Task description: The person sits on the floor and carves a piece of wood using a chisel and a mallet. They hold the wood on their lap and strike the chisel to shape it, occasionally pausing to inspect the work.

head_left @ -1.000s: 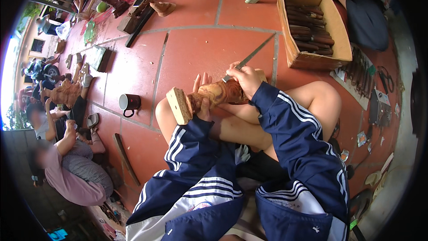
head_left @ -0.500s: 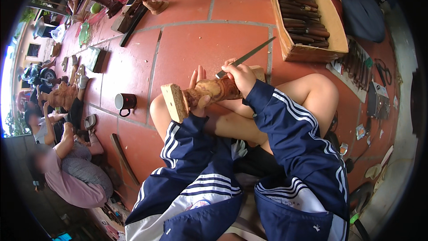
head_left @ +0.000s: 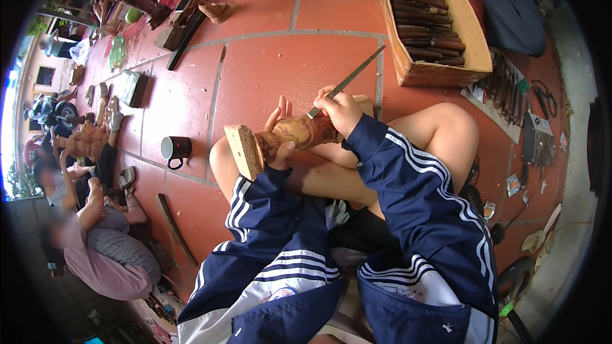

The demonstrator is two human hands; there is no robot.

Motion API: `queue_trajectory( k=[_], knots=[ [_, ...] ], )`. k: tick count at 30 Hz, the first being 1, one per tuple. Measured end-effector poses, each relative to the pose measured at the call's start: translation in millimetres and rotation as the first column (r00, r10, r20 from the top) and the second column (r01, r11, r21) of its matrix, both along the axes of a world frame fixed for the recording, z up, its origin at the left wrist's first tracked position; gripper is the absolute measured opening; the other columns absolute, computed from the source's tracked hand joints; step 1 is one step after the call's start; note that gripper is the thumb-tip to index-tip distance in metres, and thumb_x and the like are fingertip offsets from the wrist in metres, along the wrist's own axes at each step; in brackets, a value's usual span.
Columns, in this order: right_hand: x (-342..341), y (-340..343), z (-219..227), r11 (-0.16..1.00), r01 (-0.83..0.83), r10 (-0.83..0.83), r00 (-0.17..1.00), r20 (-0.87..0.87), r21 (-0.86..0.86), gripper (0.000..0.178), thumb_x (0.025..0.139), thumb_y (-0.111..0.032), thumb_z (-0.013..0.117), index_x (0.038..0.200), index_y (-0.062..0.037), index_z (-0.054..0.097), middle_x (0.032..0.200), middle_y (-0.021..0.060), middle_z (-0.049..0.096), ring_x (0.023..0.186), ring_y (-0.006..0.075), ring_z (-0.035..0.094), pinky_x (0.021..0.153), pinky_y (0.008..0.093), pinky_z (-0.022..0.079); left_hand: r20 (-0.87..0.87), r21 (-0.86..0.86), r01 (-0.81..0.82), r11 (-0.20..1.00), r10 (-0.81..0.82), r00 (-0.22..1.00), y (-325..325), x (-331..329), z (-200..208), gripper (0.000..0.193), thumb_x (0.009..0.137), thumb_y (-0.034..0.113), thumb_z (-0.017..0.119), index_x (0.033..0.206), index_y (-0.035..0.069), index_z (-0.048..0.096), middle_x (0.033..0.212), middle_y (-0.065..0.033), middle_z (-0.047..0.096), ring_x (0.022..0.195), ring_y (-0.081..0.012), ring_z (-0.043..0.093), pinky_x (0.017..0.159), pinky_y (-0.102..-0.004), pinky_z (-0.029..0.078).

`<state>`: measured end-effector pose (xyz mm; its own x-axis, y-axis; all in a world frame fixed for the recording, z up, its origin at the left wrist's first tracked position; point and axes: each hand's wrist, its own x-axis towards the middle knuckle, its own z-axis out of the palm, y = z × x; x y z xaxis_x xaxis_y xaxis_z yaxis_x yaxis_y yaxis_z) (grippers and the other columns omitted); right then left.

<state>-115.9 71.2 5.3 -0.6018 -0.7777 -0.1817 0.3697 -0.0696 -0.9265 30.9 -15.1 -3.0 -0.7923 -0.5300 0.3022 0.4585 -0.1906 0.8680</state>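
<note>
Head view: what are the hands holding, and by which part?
The left hand holds the wooden carving near its left-end block; the right hand grips the metal tool near its lower end.

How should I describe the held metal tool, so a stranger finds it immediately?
Start at the cardboard box on the red floor. Down-left of it, the right hand holds the metal tool over the carved wooden piece. Unlike the box's brown tools, it is a straight grey bar.

Right hand (head_left: 340,112) curled; left hand (head_left: 282,155) seemingly cupped.
</note>
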Motion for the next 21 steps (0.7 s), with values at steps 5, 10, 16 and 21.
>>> queue_trajectory(
  k=[5, 10, 16, 21],
  knots=[
    [-6.9, -4.0, -2.9, 0.999, 0.016, -0.015, 1.0, 0.022, -0.03, 0.009, 0.079, -0.009, 0.055, 0.084, -0.0032, 0.051, 0.068, -0.0005, 0.052, 0.061, 0.0057, 0.049, 0.055, 0.0181, 0.038, 0.0, 0.007, 0.008, 1.0, -0.008, 1.0, -0.9, 0.1, 1.1, 0.076, 0.067, 0.019, 0.067, 0.132, 0.013, 0.027, 0.14, -0.0201, 0.012, 0.13, -0.0344, 0.013, 0.104, -0.0457, 0.017],
    [-21.0, -9.2, 17.9, 0.943, -0.332, 0.33, 0.938, -0.102, -0.001, 0.016, 0.079, -0.009, 0.056, 0.092, -0.0021, 0.051, 0.069, -0.0008, 0.052, 0.063, 0.0057, 0.052, 0.056, 0.0185, 0.04, 0.009, 0.006, 0.003, 1.0, -0.003, 1.0, 1.3, -4.0, -4.0, 0.078, 0.067, 0.021, 0.068, 0.132, 0.012, 0.026, 0.14, -0.0206, 0.011, 0.13, -0.0335, 0.013, 0.103, -0.0447, 0.019],
    [-37.1, -9.1, 9.4, 0.86, -0.51, 0.51, 0.86, -0.018, 0.011, 0.016, 0.079, -0.014, 0.058, 0.09, -0.0033, 0.054, 0.07, 0.0003, 0.054, 0.059, 0.0054, 0.051, 0.054, 0.019, 0.04, 0.002, -0.059, -0.007, 0.998, 0.008, 1.0, 3.1, -1.3, -5.0, 0.081, 0.065, 0.024, 0.069, 0.133, 0.015, 0.026, 0.14, -0.0221, 0.01, 0.13, -0.0355, 0.011, 0.104, -0.045, 0.017],
    [-44.7, -7.1, 5.5, 0.855, -0.512, 0.518, 0.851, -0.086, 0.081, 0.015, 0.078, -0.016, 0.059, 0.085, -0.0033, 0.055, 0.065, -0.0003, 0.055, 0.056, 0.0047, 0.049, 0.051, 0.0188, 0.037, 0.011, -0.075, -0.003, 0.997, 0.004, 1.0, -0.8, -0.3, -9.2, 0.083, 0.065, 0.024, 0.069, 0.133, 0.014, 0.024, 0.14, -0.0227, 0.009, 0.129, -0.0359, 0.012, 0.103, -0.0451, 0.018]
  ],
)
